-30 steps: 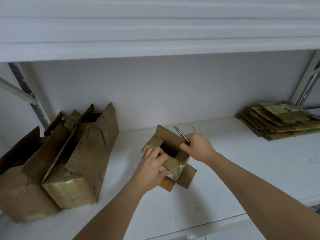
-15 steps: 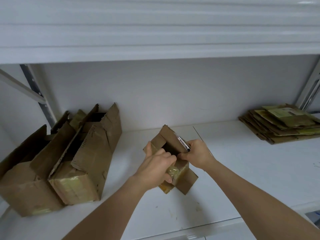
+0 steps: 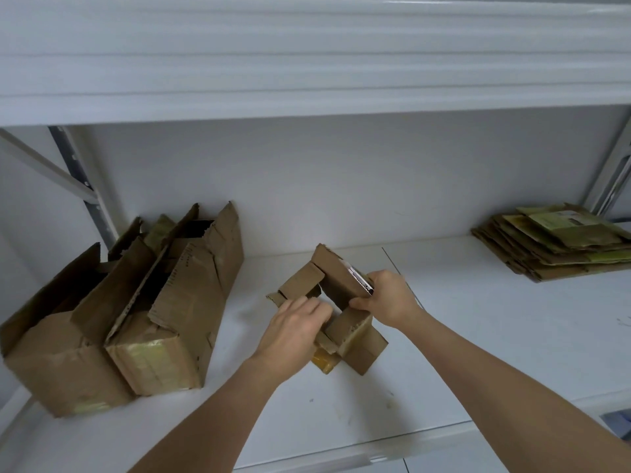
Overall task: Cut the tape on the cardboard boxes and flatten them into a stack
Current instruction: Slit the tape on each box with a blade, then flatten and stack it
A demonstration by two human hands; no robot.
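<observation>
The small box sits in the middle of the white shelf, between both hands. It is brown, open at the top, and its flaps stick out to the sides. Shiny yellow tape shows at its near bottom corner. The left hand grips the near side of the box with curled fingers. The right hand holds the right side of the box, thumb on the front, and its fingers also clasp a small knife with a shiny blade that lies along the top edge. To the left stand two big boxes, torn and open, touching each other. Far off on the right, by the back wall, lies a stack of flat boxes.
</observation>
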